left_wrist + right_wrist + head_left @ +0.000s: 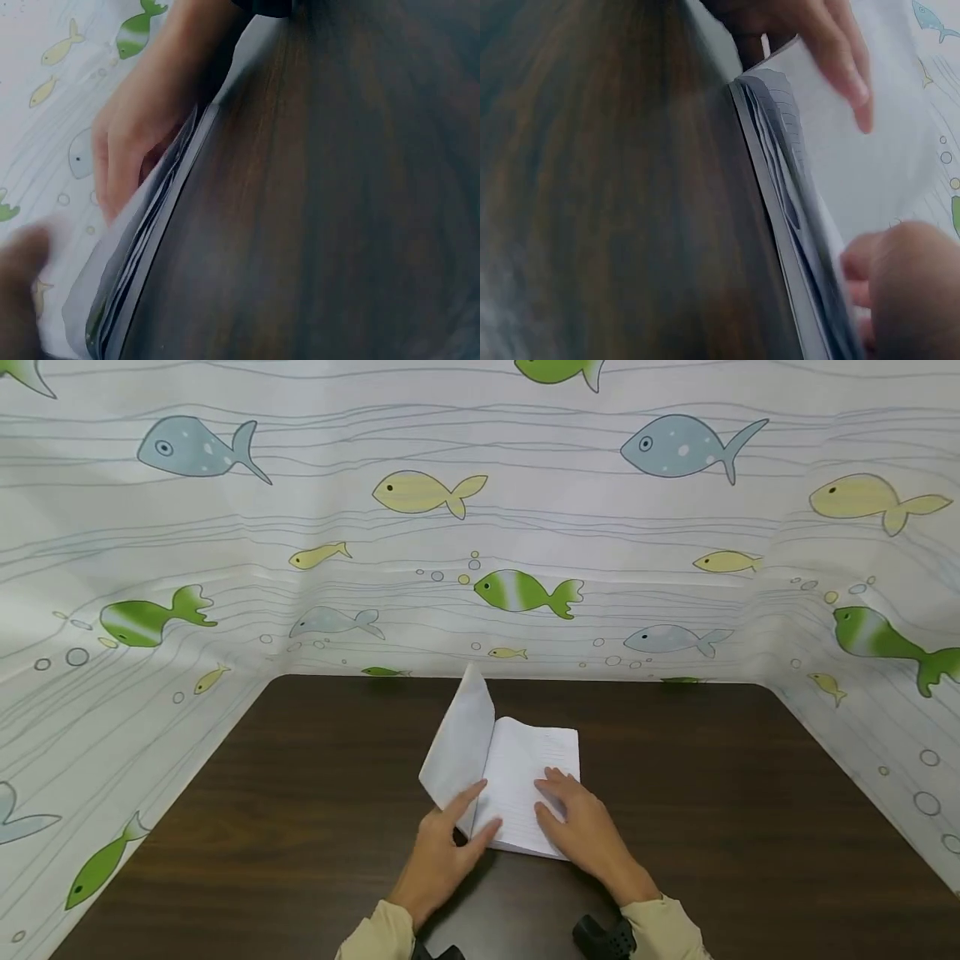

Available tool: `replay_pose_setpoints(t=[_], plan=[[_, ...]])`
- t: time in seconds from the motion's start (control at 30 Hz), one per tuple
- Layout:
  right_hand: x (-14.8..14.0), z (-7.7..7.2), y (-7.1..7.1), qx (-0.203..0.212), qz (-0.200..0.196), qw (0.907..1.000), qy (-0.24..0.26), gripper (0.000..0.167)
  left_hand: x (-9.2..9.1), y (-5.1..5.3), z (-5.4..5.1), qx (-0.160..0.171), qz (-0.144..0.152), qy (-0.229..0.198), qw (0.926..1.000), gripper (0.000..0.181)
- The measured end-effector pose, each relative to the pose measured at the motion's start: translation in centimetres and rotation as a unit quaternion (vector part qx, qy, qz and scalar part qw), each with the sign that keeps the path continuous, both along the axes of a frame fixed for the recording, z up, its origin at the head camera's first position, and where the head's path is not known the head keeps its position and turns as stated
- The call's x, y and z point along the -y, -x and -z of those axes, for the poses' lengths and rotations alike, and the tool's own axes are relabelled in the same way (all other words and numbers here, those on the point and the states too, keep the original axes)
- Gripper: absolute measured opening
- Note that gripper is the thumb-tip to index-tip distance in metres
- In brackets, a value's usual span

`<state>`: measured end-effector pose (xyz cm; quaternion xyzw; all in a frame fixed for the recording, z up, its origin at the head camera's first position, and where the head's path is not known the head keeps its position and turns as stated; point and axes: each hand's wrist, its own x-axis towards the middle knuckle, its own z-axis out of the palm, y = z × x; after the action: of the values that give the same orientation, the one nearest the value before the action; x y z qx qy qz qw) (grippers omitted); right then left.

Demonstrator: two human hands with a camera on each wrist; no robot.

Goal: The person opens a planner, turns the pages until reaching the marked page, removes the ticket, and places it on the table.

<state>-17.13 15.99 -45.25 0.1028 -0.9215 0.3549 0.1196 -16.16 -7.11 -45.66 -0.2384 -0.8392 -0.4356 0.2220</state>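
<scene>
The fingers of the left hand (442, 852) are spread, forefinger and thumb held apart at the foot of a raised blank leaf (459, 743), while those of the right hand (588, 831) are parted and laid on a faintly ruled page (517, 785). Between and beyond the fingertips, one white notebook (528, 747) is seen open on one dark table (315, 777). In both wrist views its wavy, layered edges are shown, barely visible from the head, where two black wrist devices (606, 937), behind the fingers, are seen.
</scene>
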Motion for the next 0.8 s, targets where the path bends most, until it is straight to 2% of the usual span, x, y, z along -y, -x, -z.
replay_pose_setpoints(t=[0.07,0.1,0.2,0.27,0.37,0.53,0.6,0.67,0.8], plan=[[-0.02,-0.02,-0.1,0.016,-0.016,0.9997,0.013,0.037,-0.1,-0.15,0.21,0.027,0.021,0.031,0.9989,0.08],[-0.01,0.0,-0.13,0.022,-0.023,0.9993,0.02,0.037,-0.1,-0.22,0.32,0.033,0.022,0.042,0.9983,0.09],[0.03,0.04,-0.11,0.032,-0.03,0.9975,0.055,0.035,-0.04,-0.25,0.53,0.019,0.016,0.051,0.9984,0.097],[0.06,0.05,0.02,0.026,-0.031,0.9951,0.09,0.033,0.0,-0.15,0.55,0.003,0.009,0.047,0.9989,0.09],[0.05,-0.01,0.34,0.002,-0.018,0.9884,0.151,0.029,0.0,0.04,0.42,-0.005,0.002,0.038,0.9993,0.07],[-0.25,-0.24,0.52,-0.053,0.048,0.9718,0.225,0.038,-0.15,0.11,0.22,0.012,-0.006,0.011,0.9999,0.03],[-0.4,-0.31,0.49,-0.053,0.072,0.9671,0.238,0.043,-0.2,0.12,0.17,0.014,-0.016,-0.002,0.9998,0.019],[-0.47,-0.33,0.45,-0.035,0.079,0.9655,0.245,0.047,-0.22,0.15,0.09,0.009,-0.033,-0.012,0.9993,0.003],[-0.42,-0.28,0.37,0.013,0.066,0.9742,0.216,0.047,-0.26,0.15,-0.16,0.003,-0.082,-0.026,0.9963,0.025]])
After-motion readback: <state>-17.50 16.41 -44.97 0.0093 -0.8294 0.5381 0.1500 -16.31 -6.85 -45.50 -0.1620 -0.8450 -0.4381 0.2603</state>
